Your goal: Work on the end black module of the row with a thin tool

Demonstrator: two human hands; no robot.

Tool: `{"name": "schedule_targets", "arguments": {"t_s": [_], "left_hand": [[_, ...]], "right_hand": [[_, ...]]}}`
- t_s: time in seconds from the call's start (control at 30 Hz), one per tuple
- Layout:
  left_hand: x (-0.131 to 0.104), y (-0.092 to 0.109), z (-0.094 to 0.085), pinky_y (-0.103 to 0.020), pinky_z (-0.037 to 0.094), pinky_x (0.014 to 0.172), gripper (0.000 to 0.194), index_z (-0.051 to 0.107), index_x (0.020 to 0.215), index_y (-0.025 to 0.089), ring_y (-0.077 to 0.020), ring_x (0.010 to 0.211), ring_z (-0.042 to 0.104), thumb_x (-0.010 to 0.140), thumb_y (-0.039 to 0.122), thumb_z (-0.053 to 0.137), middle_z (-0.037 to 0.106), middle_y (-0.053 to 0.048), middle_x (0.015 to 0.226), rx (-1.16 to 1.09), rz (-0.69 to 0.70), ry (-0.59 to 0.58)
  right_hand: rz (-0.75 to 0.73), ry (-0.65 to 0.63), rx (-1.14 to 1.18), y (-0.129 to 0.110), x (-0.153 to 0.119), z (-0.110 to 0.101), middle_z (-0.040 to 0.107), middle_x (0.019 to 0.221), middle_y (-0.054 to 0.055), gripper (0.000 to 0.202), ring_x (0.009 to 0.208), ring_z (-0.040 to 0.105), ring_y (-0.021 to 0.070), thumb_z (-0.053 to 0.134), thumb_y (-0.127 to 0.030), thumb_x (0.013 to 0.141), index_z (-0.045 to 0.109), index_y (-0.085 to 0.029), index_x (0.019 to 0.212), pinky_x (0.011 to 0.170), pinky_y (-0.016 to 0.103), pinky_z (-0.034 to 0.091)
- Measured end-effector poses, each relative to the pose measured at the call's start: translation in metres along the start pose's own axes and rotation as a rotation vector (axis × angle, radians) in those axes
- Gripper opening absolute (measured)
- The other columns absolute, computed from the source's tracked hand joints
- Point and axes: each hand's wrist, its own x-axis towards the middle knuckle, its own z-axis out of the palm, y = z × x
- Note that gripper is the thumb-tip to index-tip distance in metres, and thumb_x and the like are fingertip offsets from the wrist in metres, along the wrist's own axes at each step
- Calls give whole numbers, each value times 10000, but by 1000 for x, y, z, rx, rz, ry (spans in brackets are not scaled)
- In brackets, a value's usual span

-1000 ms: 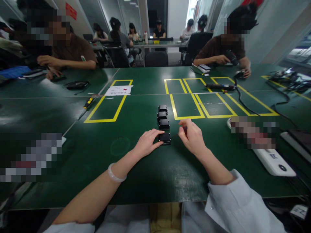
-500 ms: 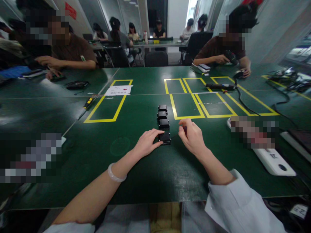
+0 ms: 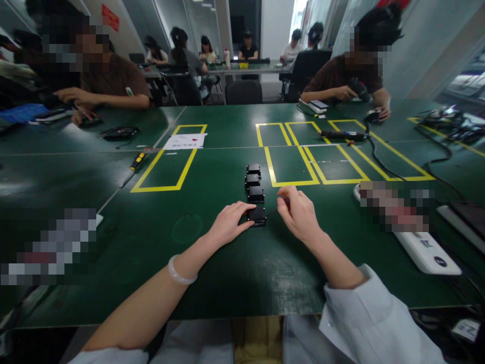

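My left hand (image 3: 227,222) holds the nearest black block (image 3: 257,216) on the green worktop (image 3: 227,283), fingers at its left side. My right hand (image 3: 299,215) grips a slim dark tool (image 3: 287,202); its thin shaft points towards the block's right side. Three further black blocks (image 3: 255,193) form a row beyond. A yellow-and-black-handled tool (image 3: 138,161) lies farther off, left of the row.

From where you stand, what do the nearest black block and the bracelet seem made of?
Black block: satin plastic or coated metal; its dark, soft sheen fits both. Bracelet: probably polished stone or glass, judging by its pale, glossy surface.
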Motion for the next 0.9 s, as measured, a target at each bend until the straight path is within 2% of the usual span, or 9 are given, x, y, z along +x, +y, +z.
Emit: {"name": "schedule_targets", "arguments": {"t_s": [0.13,0.4,0.63,0.9], "left_hand": [[0,0,-1,-377,448,876,371,501,1248,253,-236,1046,576,896,344,576,591,-47,1158,-2,-3,-7],[-1,0,0,-380,448,881,372,496,1247,256,-237,1049,577,895,343,579,591,-43,1163,-13,-5,-6],[0,0,0,-375,453,878,377,507,1245,257,-236,1043,579,885,335,590,593,-47,1150,-3,-5,3],[-1,-1,1,-381,452,889,380,504,1247,254,-238,1051,579,887,343,586,593,-52,1157,-11,-4,4]], "right_hand": [[4,-4,-13,1,0,1,599,723,17,172,624,496,154,436,-344,940,521,-202,893,652,283,377],[-7,15,8,2,-1,3,597,741,15,126,649,512,160,404,-227,916,517,-198,965,687,288,397],[14,-15,19,2,-1,2,579,703,11,173,631,496,156,443,-351,934,528,-202,912,663,286,388],[43,3,62,2,-2,4,624,787,28,129,692,551,168,415,-243,902,513,-205,978,689,295,409]]}}
